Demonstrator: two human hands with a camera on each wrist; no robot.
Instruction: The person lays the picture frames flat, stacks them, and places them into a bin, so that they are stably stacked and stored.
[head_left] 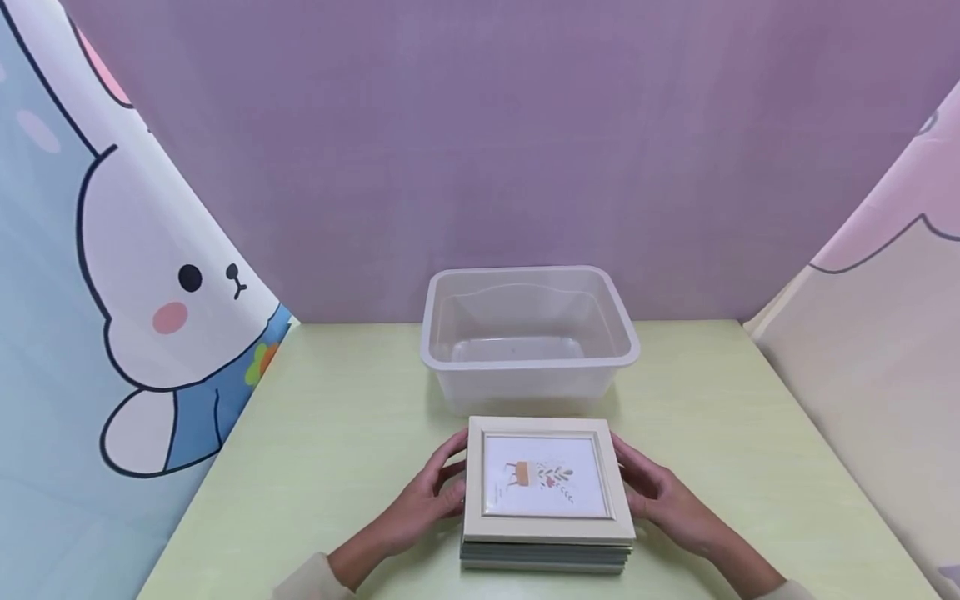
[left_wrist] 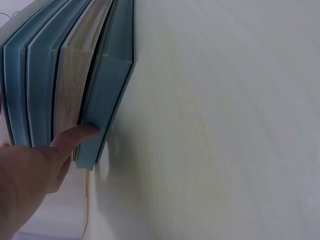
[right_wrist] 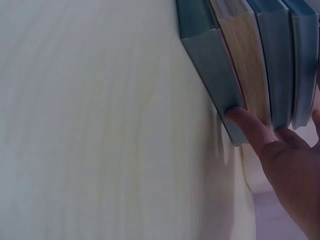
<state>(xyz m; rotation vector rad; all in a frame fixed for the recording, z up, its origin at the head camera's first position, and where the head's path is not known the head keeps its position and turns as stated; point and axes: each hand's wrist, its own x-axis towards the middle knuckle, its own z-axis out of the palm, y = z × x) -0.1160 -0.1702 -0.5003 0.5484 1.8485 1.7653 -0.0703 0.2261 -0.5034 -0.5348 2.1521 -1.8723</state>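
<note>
A stack of several picture frames (head_left: 547, 554) lies on the table in front of me. On top is a cream picture frame (head_left: 551, 527) around a white print with an orange shape and a sprig of flowers. At the stack's left side, my left hand (head_left: 423, 504) touches the frame edges with thumb and fingertips. My right hand (head_left: 671, 504) does likewise on the right side. In the left wrist view, the thumb (left_wrist: 82, 132) lies against the lowest frame (left_wrist: 107, 95). The right thumb (right_wrist: 242, 120) rests there too, beside a wood-toned edge (right_wrist: 245, 55).
Just behind the stack stands a translucent white plastic bin (head_left: 525, 379), with nothing visible inside. The pale green table (head_left: 322, 417) meets a purple backdrop (head_left: 480, 167) at the back. Printed cloth hangs on the left with a rabbit (head_left: 165, 250), and more cloth (head_left: 870, 350) on the right.
</note>
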